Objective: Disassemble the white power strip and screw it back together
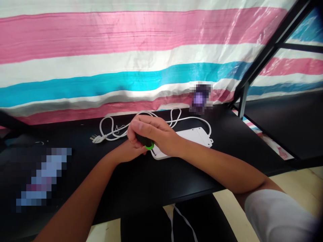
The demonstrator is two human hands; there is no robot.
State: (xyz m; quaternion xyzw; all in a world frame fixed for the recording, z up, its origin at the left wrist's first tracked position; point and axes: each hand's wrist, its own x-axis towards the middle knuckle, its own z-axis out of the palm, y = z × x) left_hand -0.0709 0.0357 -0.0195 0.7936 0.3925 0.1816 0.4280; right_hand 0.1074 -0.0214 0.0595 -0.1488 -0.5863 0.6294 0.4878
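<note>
My right hand point(157, 134) is closed around the black handle of a screwdriver point(144, 140), which has a green ring at its lower end. The screwdriver points down at the left end of a white power strip point(193, 137) lying on the black table. Its tip is hard to make out. Lower and to the left, my left hand point(128, 151) rests by the same end of the strip. Its fingers are mostly hidden behind my right hand, so their grip does not show.
A white cord point(108, 134) loops behind my hands and ends in a plug point(97, 138) at the left. Blurred-out objects stand at the back right and lie at the left of the table point(141, 188). A striped plastic sheet point(101, 37) hangs behind, beside a black metal frame point(267, 53).
</note>
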